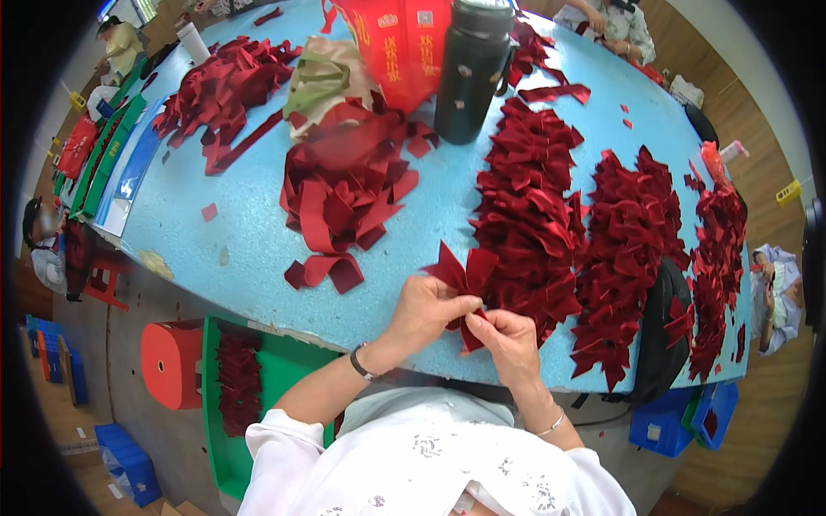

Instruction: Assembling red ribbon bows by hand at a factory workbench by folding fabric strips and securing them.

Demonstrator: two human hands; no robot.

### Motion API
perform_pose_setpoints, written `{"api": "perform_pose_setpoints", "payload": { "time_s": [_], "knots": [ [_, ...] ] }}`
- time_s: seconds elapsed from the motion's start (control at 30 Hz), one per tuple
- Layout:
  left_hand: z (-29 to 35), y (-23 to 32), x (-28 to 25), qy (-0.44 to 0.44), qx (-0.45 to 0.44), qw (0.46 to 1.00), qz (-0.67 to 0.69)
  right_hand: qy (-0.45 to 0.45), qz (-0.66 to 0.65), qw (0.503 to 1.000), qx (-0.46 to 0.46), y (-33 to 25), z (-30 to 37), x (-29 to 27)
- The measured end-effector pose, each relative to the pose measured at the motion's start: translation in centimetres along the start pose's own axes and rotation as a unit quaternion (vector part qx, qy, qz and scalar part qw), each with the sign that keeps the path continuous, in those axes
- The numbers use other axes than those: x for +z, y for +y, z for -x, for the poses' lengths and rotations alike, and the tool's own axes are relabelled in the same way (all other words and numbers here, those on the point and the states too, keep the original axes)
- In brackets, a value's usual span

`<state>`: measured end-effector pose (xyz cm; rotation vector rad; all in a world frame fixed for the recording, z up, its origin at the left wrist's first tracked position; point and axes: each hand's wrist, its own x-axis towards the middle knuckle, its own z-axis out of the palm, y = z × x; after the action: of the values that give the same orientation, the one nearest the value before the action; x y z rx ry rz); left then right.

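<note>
A dark red ribbon bow (465, 273) is pinched between my two hands above the near edge of the blue table (232, 249). My left hand (433, 311) grips its centre from the left with thumb and fingers. Close beside it, my right hand (508, 337) is closed on the lower part of the same bow. Just beyond my right hand stretches a dense row of finished-looking red bows (529, 215), with another row (628, 249) to its right. Loose strips of red ribbon (344, 176) lie in a heap ahead and left of my hands.
A dark green bottle (471, 73) stands by a red bag (400, 52) at the back. A black bag (664, 331) rests at the right edge. Below the table at left are a green tray (284, 361) holding bows and a red stool (172, 365). Other people sit around.
</note>
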<state>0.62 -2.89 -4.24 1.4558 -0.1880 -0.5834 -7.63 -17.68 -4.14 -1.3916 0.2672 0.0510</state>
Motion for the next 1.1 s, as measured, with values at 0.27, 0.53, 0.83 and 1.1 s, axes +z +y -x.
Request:
{"api": "perform_pose_setpoints", "payload": {
  "time_s": [0.27, 0.53, 0.83, 1.1],
  "knots": [
    [-0.1, 0.7, -0.1, -0.003, -0.017, 1.000, -0.016, -0.012, -0.028, 0.999, -0.015, 0.0, -0.1, -0.1],
    [0.3, 1.2, 0.1, -0.004, -0.016, 1.000, -0.012, -0.036, -0.007, 0.999, -0.032, -0.3, 0.3, -0.6],
    [0.2, 1.1, 0.0, 0.001, -0.024, 0.999, -0.028, -0.037, -0.029, 0.998, -0.045, -0.2, 0.3, -0.6],
    [0.2, 1.2, 0.2, 0.007, -0.022, 1.000, -0.021, -0.031, -0.022, 0.999, -0.030, -0.2, 0.3, -0.6]
  ]
}}
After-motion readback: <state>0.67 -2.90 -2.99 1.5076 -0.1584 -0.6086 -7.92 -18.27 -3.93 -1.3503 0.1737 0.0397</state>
